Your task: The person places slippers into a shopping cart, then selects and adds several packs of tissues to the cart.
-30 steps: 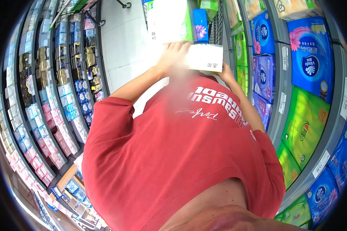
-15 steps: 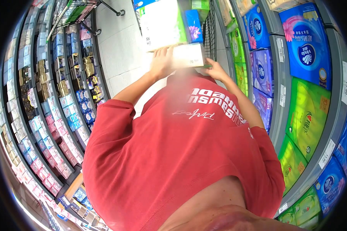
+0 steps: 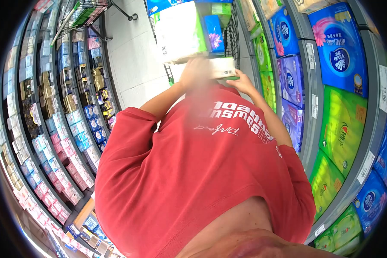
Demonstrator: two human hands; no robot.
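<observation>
My left hand point(image 3: 193, 74), partly blurred by a smudge in the picture, is closed on the left part of a cream-white tissue pack point(image 3: 223, 67). My right hand point(image 3: 242, 82) grips the pack's lower right corner, thumb and fingers bent around it. Just beyond stands a shopping cart point(image 3: 233, 41) with wire sides. A large white-and-green tissue pack point(image 3: 176, 32) lies in it, with a blue pack point(image 3: 213, 34) beside that and a green pack point(image 3: 222, 13) behind.
On the right, shelves hold blue Vinda packs point(image 3: 342, 51), purple packs point(image 3: 291, 77) and large green packs point(image 3: 344, 129). The left shelves carry rows of small tissue packs point(image 3: 75, 120). Another cart point(image 3: 88, 13) stands at the upper left on the tiled floor point(image 3: 131, 64).
The cream-white pack has shifted slightly right and toward me, along with both hands. A bit of the cart's green-ended handle now shows left of my left hand.
</observation>
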